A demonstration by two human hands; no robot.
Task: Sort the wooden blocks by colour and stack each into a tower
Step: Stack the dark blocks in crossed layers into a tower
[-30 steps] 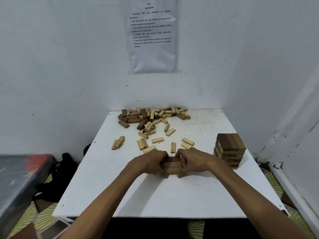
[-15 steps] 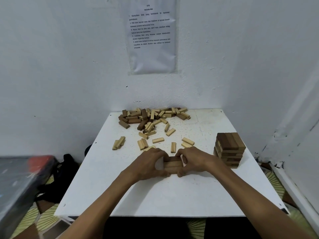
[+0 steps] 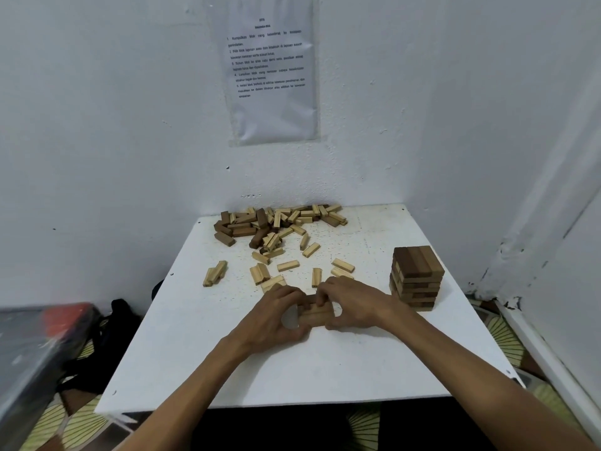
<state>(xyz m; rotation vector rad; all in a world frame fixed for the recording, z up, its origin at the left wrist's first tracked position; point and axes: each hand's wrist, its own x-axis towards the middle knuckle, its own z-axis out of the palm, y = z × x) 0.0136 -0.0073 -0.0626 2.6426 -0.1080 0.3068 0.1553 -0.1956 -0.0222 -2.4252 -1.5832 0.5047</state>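
Observation:
A small stack of wooden blocks (image 3: 314,315) sits low on the white table (image 3: 325,372), near its middle. My left hand (image 3: 279,317) curls round the stack's left end and my right hand (image 3: 353,305) holds its right end, with fingers over the top. A tower of dark brown blocks (image 3: 417,276) stands at the right, several layers high. Loose light blocks (image 3: 287,265) lie scattered just beyond my hands. A mixed pile of dark and light blocks (image 3: 276,222) lies at the table's far edge by the wall.
White walls close off the back and right, with a printed sheet (image 3: 271,70) taped up. A grey box (image 3: 35,349) with a red patch and a black bag (image 3: 107,340) sit left of the table.
Both hands have stayed on the small stack; the fingers have shifted slightly around it and the stack sits a little squarer.

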